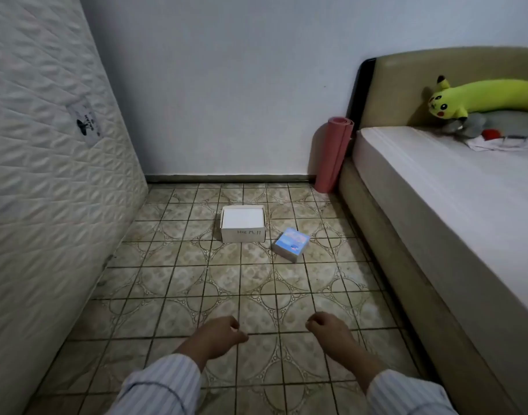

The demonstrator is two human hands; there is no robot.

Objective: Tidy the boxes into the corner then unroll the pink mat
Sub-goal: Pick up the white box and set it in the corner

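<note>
Pink mat (334, 154) stands rolled by the bed, both boxes (white box (243, 223), blue box (291, 244)) sit mid-floor, left hand (223, 332) and right hand (328, 327) loosely curled, holding nothing: nothing done.

matt cardboard box (243, 224), glossy tiled floor (196, 280), quilted mattress (47, 175)

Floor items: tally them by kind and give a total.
Boxes: 2, a white box and a blue box
Rolled pink mat: 1, standing upright in the corner by the bed
Total: 3
</note>
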